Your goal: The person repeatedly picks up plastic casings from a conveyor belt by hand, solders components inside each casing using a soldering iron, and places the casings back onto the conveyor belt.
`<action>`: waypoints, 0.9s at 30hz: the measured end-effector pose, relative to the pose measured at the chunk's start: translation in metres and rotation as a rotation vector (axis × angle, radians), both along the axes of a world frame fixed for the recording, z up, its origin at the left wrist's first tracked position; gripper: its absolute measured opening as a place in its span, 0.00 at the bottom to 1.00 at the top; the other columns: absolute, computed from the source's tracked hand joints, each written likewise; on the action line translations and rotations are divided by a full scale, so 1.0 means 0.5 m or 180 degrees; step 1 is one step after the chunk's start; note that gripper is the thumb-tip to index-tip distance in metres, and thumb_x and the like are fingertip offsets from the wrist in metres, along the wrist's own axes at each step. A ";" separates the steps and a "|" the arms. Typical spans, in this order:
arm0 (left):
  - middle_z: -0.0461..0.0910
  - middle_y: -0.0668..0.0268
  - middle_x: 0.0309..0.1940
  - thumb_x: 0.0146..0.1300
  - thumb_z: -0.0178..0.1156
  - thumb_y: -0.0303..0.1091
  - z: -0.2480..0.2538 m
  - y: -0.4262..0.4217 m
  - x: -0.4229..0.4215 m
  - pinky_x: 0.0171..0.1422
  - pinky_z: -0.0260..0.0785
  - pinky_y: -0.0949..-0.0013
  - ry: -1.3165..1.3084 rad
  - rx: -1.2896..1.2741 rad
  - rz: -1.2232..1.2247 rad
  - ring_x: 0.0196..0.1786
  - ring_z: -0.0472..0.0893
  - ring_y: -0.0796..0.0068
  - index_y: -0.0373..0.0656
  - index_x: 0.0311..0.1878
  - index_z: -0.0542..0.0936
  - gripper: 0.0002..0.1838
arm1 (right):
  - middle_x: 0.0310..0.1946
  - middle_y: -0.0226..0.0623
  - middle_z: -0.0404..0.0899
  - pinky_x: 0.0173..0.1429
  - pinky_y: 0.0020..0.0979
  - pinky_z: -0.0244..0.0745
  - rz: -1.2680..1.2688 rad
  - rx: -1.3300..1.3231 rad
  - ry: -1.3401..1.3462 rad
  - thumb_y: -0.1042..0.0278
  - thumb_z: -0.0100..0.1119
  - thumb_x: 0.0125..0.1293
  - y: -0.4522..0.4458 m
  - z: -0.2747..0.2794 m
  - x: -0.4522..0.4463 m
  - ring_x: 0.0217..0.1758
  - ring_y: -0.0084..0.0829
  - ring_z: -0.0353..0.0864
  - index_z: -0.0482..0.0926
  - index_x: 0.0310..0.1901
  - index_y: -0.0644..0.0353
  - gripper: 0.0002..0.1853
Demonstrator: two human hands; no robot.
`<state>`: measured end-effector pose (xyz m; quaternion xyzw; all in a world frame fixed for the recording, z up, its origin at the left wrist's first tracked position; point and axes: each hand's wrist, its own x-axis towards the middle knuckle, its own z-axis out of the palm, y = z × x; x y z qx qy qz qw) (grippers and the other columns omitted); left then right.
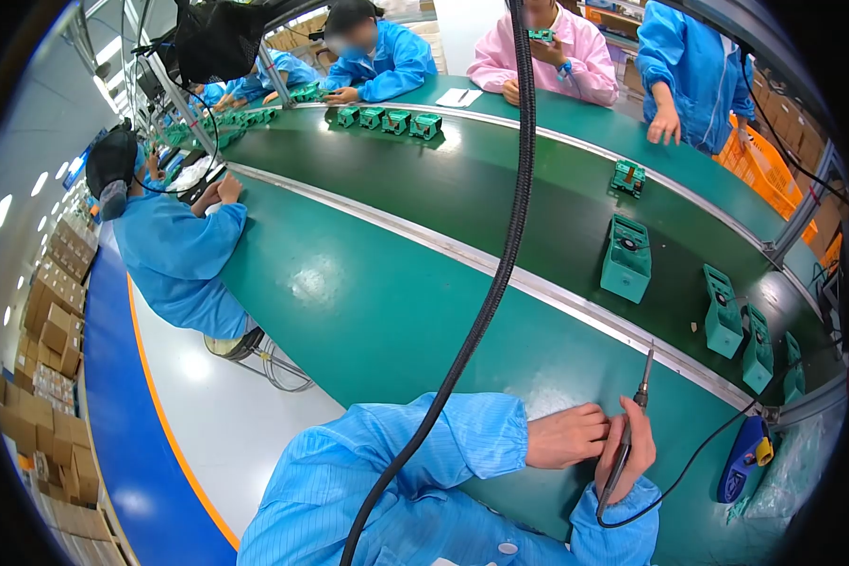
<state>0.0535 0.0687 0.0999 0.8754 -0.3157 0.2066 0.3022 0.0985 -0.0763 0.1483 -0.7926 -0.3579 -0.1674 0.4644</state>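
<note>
My right hand (630, 443) is closed around a soldering iron (642, 389), its tip pointing up and away toward the metal rail (623, 325). A thin black cord runs from the iron's lower end and curves off to the right. My left hand (568, 437) lies close beside the right, fingers curled in with their tips against or near it. Whether anything is inside those fingers is hidden. Both hands are over the green tabletop (424, 311). To their right lies a blue tool with a yellow part (747, 459), its kind unclear.
Beyond the rail, a dark green belt (519, 203) carries several green plastic housings (627, 259). Smaller green units (426, 125) stand farther along. A thick black cable (500, 274) hangs across the view. Co-workers sit left and opposite. Clear plastic bags (790, 472) lie at right.
</note>
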 end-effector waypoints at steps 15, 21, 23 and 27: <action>0.79 0.59 0.41 0.52 0.60 0.26 -0.008 0.014 -0.003 0.63 0.67 0.55 -0.0070 -0.0300 -0.0104 0.50 0.77 0.58 0.35 0.41 0.81 0.12 | 0.31 0.47 0.78 0.34 0.37 0.74 0.0053 0.0012 -0.0088 0.85 0.59 0.64 0.018 -0.001 -0.006 0.29 0.42 0.79 0.81 0.53 0.67 0.16; 0.80 0.60 0.40 0.52 0.60 0.26 0.003 0.024 -0.008 0.61 0.68 0.57 -0.0072 -0.0265 -0.0097 0.49 0.77 0.59 0.36 0.40 0.81 0.11 | 0.31 0.47 0.78 0.34 0.37 0.74 0.0048 0.0026 -0.0112 0.85 0.59 0.64 0.026 -0.004 -0.008 0.28 0.42 0.79 0.81 0.53 0.67 0.16; 0.80 0.60 0.40 0.53 0.60 0.26 0.001 0.026 -0.008 0.61 0.68 0.57 -0.0082 -0.0286 -0.0103 0.49 0.77 0.59 0.36 0.40 0.81 0.10 | 0.31 0.47 0.78 0.34 0.37 0.74 0.0050 0.0018 -0.0096 0.85 0.59 0.63 0.026 -0.008 -0.008 0.28 0.42 0.79 0.81 0.53 0.67 0.16; 0.80 0.60 0.40 0.52 0.60 0.26 -0.004 0.027 -0.008 0.61 0.68 0.57 -0.0050 -0.0295 -0.0128 0.49 0.77 0.59 0.36 0.40 0.81 0.10 | 0.31 0.47 0.78 0.34 0.37 0.74 0.0040 -0.0049 -0.0098 0.86 0.59 0.63 0.029 -0.006 -0.009 0.28 0.42 0.79 0.81 0.53 0.67 0.16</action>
